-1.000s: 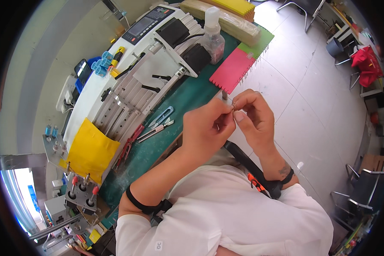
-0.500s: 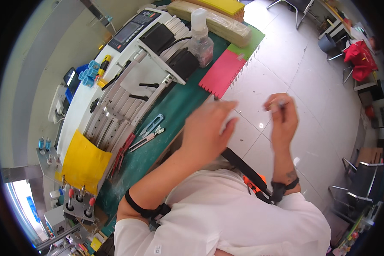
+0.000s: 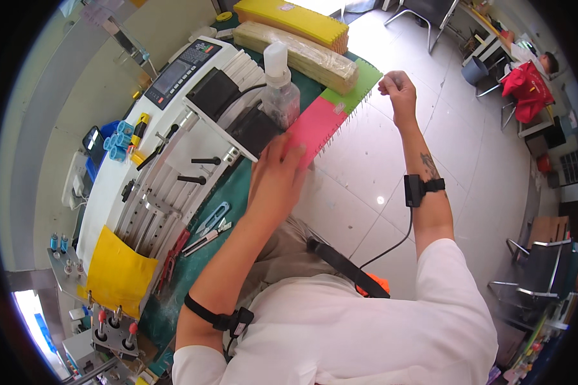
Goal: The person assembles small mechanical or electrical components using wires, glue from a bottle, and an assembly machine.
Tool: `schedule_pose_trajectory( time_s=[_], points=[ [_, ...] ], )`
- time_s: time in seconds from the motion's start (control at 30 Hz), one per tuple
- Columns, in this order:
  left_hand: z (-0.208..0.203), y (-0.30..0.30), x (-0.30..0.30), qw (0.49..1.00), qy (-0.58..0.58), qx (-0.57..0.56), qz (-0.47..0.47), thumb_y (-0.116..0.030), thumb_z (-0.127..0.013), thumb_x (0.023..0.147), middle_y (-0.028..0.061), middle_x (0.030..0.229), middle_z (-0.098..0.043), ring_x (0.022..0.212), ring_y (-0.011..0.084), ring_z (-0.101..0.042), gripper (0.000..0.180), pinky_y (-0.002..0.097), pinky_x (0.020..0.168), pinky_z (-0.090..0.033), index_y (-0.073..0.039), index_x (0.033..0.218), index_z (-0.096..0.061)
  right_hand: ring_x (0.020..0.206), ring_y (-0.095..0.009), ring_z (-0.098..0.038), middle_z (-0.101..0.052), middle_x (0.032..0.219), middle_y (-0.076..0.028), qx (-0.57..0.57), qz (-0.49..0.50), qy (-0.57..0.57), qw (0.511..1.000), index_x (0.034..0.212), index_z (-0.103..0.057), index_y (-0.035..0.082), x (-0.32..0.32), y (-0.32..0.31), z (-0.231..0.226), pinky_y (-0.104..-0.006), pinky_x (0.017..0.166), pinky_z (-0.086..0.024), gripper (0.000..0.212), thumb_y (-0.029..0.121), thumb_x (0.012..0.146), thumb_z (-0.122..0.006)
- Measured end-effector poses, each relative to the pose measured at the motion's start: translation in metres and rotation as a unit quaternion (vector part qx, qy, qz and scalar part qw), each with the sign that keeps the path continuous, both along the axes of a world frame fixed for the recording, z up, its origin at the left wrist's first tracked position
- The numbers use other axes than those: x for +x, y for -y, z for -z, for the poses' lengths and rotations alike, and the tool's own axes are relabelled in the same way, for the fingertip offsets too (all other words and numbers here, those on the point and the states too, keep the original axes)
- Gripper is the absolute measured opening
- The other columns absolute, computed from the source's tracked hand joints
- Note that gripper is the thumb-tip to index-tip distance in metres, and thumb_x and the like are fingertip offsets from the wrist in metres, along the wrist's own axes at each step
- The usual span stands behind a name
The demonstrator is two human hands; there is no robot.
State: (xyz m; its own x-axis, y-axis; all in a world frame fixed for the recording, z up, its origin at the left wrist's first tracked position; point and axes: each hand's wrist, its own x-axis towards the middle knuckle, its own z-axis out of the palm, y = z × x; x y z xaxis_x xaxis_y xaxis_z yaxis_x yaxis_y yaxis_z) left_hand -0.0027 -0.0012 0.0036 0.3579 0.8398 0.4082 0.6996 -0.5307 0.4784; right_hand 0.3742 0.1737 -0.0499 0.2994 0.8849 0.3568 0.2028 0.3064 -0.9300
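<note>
My left hand [image 3: 276,170] lies at the bench edge, its fingers stretched out over the near end of a pink sheet [image 3: 316,128]. It is beside a black block on the machine, and its fingertips seem to touch the sheet. My right hand [image 3: 399,91] is raised above the floor, just right of a green sheet [image 3: 359,83]. Its fingers are curled in a pinch, and what they hold, if anything, is too small to make out. Thin strands or pins stick out along the right edge of both sheets.
A white machine [image 3: 119,192] with a keypad runs along the left. Around it are a clear bottle [image 3: 280,96], a plastic-wrapped bundle [image 3: 295,54], yellow foam sheets [image 3: 295,22], blue snips [image 3: 213,217], a cutter knife [image 3: 205,239] and red pliers [image 3: 172,260]. Chairs stand at right; another person sits far right.
My hands have moved apart. The left went leftward to the pink sheet; the right reached farther away, to beside the green sheet. The whole view has shifted a little.
</note>
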Motion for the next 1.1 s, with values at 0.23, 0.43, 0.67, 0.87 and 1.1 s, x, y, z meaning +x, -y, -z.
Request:
schedule_pose_trajectory(
  time_s=[0.23,0.43,0.67,0.87,1.1],
  points=[
    [0.001,0.004,0.007,1.0,0.021,-0.016,-0.014,-0.007,-0.089,0.089,0.0192,0.161,-0.06,0.142,0.0462,-0.057,0.051,0.0591,0.12,-0.046,-0.008,0.137,-0.071,0.086,-0.014,-0.071,-0.075,0.096,-0.007,-0.007,-0.034,-0.045,0.998,0.111,-0.07,0.002,-0.006,-0.022,0.002,-0.0316,0.08,-0.06,0.008,0.008,0.115,-0.067],
    [0.001,0.005,0.006,0.999,-0.021,0.013,-0.034,-0.006,-0.087,0.089,0.018,0.162,-0.06,0.145,0.0447,-0.056,0.053,0.0591,0.12,-0.041,-0.009,0.139,-0.069,0.085,-0.015,-0.07,-0.075,0.097,-0.006,-0.014,-0.066,-0.1,0.993,0.111,-0.071,0.002,-0.001,-0.024,0.005,-0.0322,0.081,-0.061,0.009,0.01,0.115,-0.069],
    [-0.002,0.008,0.007,0.997,-0.046,0.016,-0.053,-0.006,-0.088,0.088,0.0173,0.161,-0.06,0.144,0.0437,-0.056,0.053,0.0592,0.118,-0.042,-0.009,0.137,-0.068,0.085,-0.015,-0.072,-0.075,0.094,-0.006,-0.029,-0.078,-0.11,0.99,0.108,-0.071,0.004,0.002,-0.019,0.002,-0.0325,0.082,-0.062,0.009,0.01,0.114,-0.069],
    [-0.007,0.005,0.004,0.999,-0.036,-0.009,-0.037,-0.009,-0.089,0.087,0.0167,0.158,-0.06,0.141,0.0436,-0.057,0.053,0.0588,0.116,-0.042,-0.01,0.135,-0.067,0.079,-0.013,-0.072,-0.076,0.087,-0.006,0.029,0.069,0.095,0.993,0.104,-0.07,0.001,-0.004,-0.016,0.0,-0.0332,0.077,-0.06,0.006,0.003,0.11,-0.072],
    [-0.006,0.003,0.004,0.999,-0.033,-0.02,-0.031,-0.012,-0.089,0.088,0.0166,0.158,-0.059,0.14,0.0445,-0.056,0.054,0.0602,0.119,-0.042,-0.011,0.137,-0.067,0.077,-0.028,-0.074,-0.076,0.089,-0.015,0.105,0.11,0.248,0.957,0.102,-0.064,0.002,-0.01,-0.023,0.007,-0.0397,0.076,-0.059,0.009,-0.002,0.106,-0.071]
  ],
)
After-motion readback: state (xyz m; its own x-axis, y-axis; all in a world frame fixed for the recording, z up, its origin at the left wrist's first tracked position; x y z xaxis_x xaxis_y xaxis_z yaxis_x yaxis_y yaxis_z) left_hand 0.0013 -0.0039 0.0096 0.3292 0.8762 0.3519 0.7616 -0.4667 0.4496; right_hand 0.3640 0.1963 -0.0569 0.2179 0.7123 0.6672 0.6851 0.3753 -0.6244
